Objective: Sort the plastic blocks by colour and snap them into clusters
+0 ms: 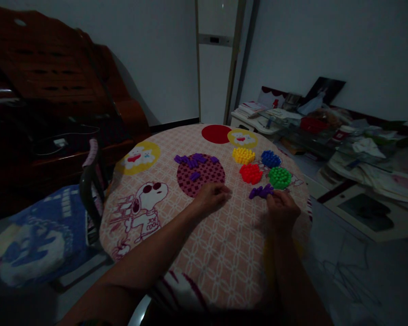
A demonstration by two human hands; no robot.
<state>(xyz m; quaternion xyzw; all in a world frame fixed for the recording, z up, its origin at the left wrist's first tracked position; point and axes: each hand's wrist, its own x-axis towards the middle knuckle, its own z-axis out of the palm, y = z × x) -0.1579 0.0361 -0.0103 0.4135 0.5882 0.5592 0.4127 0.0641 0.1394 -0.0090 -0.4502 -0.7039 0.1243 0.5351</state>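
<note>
My left hand (pixel 211 195) rests on the cartoon-print tablecloth (pixel 177 235) with its fingers curled under, at the lower edge of a dark red dotted circle; whether it holds anything is hidden. My right hand (pixel 281 207) lies to the right, fingertips pinched on a small cluster of purple plastic pieces (pixel 261 191). Beyond it sit round piles of red pieces (pixel 250 173), green pieces (pixel 279 177), yellow pieces (pixel 243 155) and blue pieces (pixel 270 159). More loose purple pieces (pixel 193 161) lie scattered on the dotted circle.
A dark wooden sofa (pixel 47 90) stands at the left, with a blue cushion (pixel 37 235) below it. A cluttered low table (pixel 313 127) with papers and containers stands at the right. The room is dim.
</note>
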